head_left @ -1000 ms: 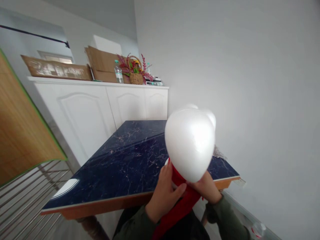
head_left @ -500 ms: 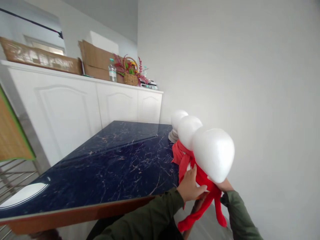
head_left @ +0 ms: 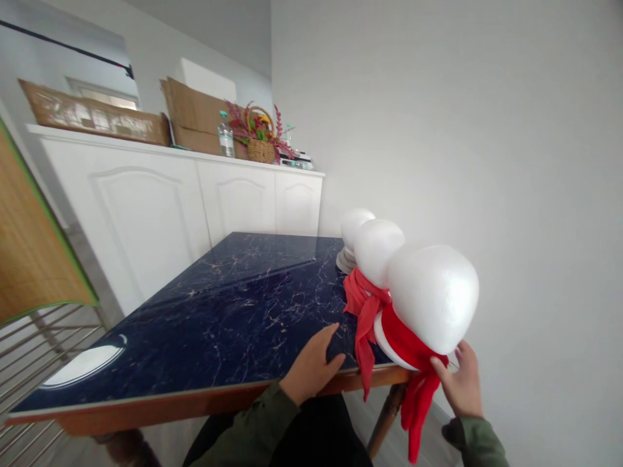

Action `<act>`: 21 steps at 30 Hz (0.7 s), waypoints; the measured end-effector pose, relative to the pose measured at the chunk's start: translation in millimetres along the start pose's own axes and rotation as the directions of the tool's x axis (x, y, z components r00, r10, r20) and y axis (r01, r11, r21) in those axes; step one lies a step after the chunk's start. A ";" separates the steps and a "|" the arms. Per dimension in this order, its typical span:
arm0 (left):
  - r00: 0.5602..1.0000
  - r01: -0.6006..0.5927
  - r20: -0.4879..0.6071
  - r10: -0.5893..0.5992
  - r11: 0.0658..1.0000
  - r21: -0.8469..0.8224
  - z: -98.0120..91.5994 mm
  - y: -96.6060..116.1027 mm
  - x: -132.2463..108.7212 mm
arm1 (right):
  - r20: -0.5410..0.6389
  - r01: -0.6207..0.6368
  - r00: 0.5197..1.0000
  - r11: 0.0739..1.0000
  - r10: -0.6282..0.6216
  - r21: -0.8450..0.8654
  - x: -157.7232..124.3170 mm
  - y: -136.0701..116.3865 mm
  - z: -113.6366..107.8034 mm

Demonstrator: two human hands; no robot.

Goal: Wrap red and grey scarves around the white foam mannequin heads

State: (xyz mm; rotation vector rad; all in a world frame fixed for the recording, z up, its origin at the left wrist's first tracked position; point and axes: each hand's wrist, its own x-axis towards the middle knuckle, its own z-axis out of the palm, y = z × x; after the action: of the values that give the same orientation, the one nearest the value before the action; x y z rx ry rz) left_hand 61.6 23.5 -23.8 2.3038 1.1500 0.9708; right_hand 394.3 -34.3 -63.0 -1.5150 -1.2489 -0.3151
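Note:
Three white foam mannequin heads stand in a row along the table's right edge. The nearest head (head_left: 433,295) has a bright red scarf (head_left: 406,337) wrapped round its neck, its ends hanging below the table edge. Behind it, the middle head (head_left: 378,251) wears a lighter red scarf (head_left: 366,311), one tail draped over the front edge. The farthest head (head_left: 356,227) has something grey at its neck. My left hand (head_left: 314,363) is open over the table's front edge, thumb and fingers apart, left of the scarves. My right hand (head_left: 462,383) is open beside the nearest neck, thumb by the scarf's knot.
The dark blue marbled table (head_left: 233,311) has a wooden edge and a shiny round patch (head_left: 82,366) at left. A metal rack (head_left: 48,344) stands left. On the white cabinet (head_left: 141,207) are cardboard boxes (head_left: 195,123), a bottle (head_left: 226,135) and a flower basket (head_left: 261,150).
My left hand has moved left, away from the red scarf. My right hand has come out from behind the nearest head. The scarf ends now hang down together.

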 end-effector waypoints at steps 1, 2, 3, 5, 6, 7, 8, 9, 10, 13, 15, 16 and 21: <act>0.999 0.042 -0.029 -0.040 0.997 0.066 -13.1 -13.6 -6.2 | -0.156 0.041 0.987 0.999 -0.041 -0.004 -15.3 -7.3 1.9; 0.996 0.081 -0.054 -0.074 0.988 0.131 -25.7 -26.9 -12.0 | -0.250 0.104 0.963 0.995 -0.101 -0.001 -31.2 -17.5 6.2; 0.992 0.113 -0.068 -0.102 0.974 0.194 -37.4 -39.4 -17.3 | -0.258 0.191 0.949 0.982 -0.181 0.013 -46.4 -31.5 13.1; 0.987 0.159 -0.057 -0.148 0.938 0.308 -55.3 -59.0 -26.2 | -0.001 0.380 0.923 0.914 -0.384 0.146 -69.6 -71.0 34.8; 0.986 0.166 -0.040 -0.162 0.921 0.354 -61.0 -65.5 -29.5 | 0.155 0.418 0.875 0.877 -0.459 0.238 -75.9 -95.2 49.3; 0.986 0.164 -0.024 -0.167 0.906 0.391 -64.5 -69.5 -32.2 | 0.281 0.382 0.840 0.873 -0.464 0.302 -78.3 -120.7 65.7; 0.986 0.156 -0.015 -0.165 0.894 0.420 -66.0 -71.5 -34.2 | 0.384 0.357 0.789 0.866 -0.480 0.350 -77.4 -145.8 83.2; 0.988 0.143 -0.010 -0.155 0.884 0.444 -66.1 -71.8 -35.8 | 0.450 0.339 0.745 0.860 -0.493 0.382 -74.3 -169.0 101.2; 0.990 0.130 -0.008 -0.142 0.877 0.462 -65.3 -71.1 -36.9 | 0.497 0.319 0.718 0.865 -0.487 0.387 -70.1 -189.4 118.6; 0.993 0.102 0.006 -0.121 0.867 0.488 -61.8 -68.0 -39.3 | 0.638 0.284 0.645 0.907 -0.420 0.311 -60.8 -227.8 160.0; 0.993 0.103 0.006 -0.122 0.866 0.489 -61.0 -67.8 -40.5 | 0.714 0.271 0.602 0.932 -0.358 0.239 -61.2 -236.2 174.4; 0.992 0.109 0.000 -0.125 0.866 0.489 -60.9 -68.1 -41.1 | 0.736 0.269 0.586 0.938 -0.339 0.218 -62.7 -236.8 177.7; 0.991 0.124 -0.016 -0.133 0.869 0.479 -60.9 -69.2 -43.4 | 0.784 0.277 0.527 0.939 -0.327 0.205 -66.1 -231.8 171.8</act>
State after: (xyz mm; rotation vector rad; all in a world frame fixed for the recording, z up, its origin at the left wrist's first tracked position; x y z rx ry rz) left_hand -38.4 31.2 -41.5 2.5506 1.6685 0.6660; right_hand 108.3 40.0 -46.9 -1.4086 -2.2590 0.2592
